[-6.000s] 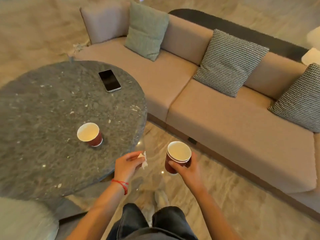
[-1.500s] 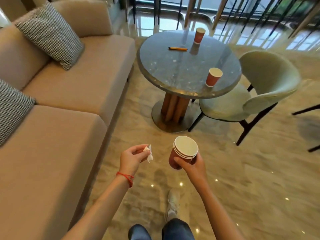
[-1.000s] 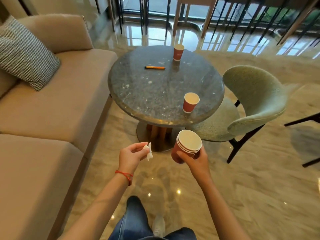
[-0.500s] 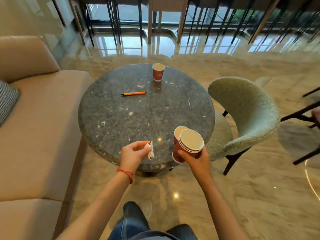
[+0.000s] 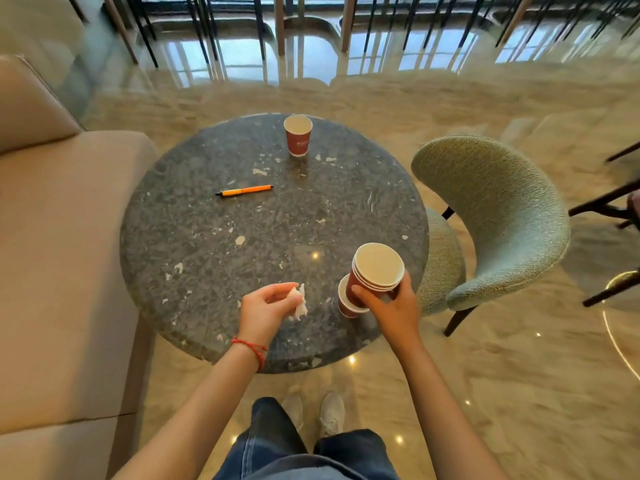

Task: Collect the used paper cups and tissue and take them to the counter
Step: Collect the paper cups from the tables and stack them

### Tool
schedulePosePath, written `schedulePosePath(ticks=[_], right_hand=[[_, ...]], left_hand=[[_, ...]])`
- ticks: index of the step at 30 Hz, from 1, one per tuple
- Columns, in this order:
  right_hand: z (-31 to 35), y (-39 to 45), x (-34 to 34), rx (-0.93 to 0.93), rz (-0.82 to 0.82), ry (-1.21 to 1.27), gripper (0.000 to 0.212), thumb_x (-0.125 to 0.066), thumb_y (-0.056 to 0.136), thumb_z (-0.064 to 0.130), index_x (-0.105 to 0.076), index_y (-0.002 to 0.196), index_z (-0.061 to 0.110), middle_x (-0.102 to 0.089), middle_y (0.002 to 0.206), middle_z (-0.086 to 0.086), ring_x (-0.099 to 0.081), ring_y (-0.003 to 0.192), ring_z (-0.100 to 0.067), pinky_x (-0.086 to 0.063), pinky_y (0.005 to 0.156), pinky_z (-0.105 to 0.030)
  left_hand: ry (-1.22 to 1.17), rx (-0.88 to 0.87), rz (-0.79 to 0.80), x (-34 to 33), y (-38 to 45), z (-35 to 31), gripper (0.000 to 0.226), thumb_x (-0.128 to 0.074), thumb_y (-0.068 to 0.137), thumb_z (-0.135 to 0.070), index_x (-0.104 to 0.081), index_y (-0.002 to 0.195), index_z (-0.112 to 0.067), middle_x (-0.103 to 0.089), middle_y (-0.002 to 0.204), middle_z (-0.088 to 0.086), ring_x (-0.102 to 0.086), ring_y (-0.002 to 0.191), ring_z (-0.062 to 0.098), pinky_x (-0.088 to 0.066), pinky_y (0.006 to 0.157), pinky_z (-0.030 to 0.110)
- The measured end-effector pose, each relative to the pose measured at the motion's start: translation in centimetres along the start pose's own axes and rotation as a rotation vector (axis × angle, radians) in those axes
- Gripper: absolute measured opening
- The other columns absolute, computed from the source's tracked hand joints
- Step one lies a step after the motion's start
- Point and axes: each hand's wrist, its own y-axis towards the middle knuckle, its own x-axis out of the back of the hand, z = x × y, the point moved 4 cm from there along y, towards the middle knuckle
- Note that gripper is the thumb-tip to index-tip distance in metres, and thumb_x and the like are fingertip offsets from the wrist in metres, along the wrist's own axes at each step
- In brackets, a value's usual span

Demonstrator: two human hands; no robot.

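At the round table's [image 5: 207, 271] near edge, the right hand [image 5: 388, 306] grips nested cups [image 5: 375, 271] seemingly just above an upright cup [image 5: 346, 303], while the left hand [image 5: 266, 310] pinches tissue [image 5: 298, 304].

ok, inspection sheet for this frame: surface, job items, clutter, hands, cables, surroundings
Surface: round dark stone table, pale flecks in the top.
Job's things: stack of cups in the right hand, tilted over a near cup that stands on the table by its right edge; far cup upright at the far edge; tissue in the left hand.
Clutter: orange pen lying on the table.
Hands: left hand pinches the tissue above the table; right hand grips the stack.
Cables: nothing seen.
Surroundings: beige sofa on the left, green chair on the right, glossy marble floor, dark railing beyond.
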Motion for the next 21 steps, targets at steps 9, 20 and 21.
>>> schedulePosePath(ticks=[9,20,21], right_hand=[[-3.7,0.6,-0.9,-0.092,0.053,-0.05,0.067,-0.086,0.062,0.026,-0.043,0.112,0.037,-0.053,0.107,0.025,-0.046,0.093,0.027,-0.036,0.07,0.004],[-6.5,-0.2,-1.5,-0.142,0.106,-0.057,0.082,-0.089,0.059,0.019,-0.043,0.125,0.031,-0.053,0.115,0.023,-0.048,0.103,0.02,-0.039,0.079,0.0],[-6.5,-0.1,-1.6,-0.15,0.095,-0.067,0.078,-0.088,0.059,0.02,-0.043,0.121,0.036,-0.054,0.113,0.024,-0.048,0.102,0.021,-0.039,0.077,0.0]], left_hand=[[0.055,0.048,-0.033,0.1,1.2,1.2,0.018,-0.072,0.077,-0.006,-0.07,0.089,-0.019,-0.072,0.088,0.0,-0.069,0.08,0.009,-0.053,0.063,0.016],[0.075,0.085,-0.018,-0.5,1.3,1.6,0.018,-0.07,0.078,-0.004,-0.07,0.091,-0.016,-0.071,0.086,0.001,-0.069,0.076,0.008,-0.052,0.06,0.013],[0.073,0.081,-0.016,-0.5,1.4,1.6,0.018,-0.07,0.078,-0.003,-0.07,0.09,-0.016,-0.072,0.084,0.0,-0.069,0.074,0.006,-0.052,0.059,0.013]])
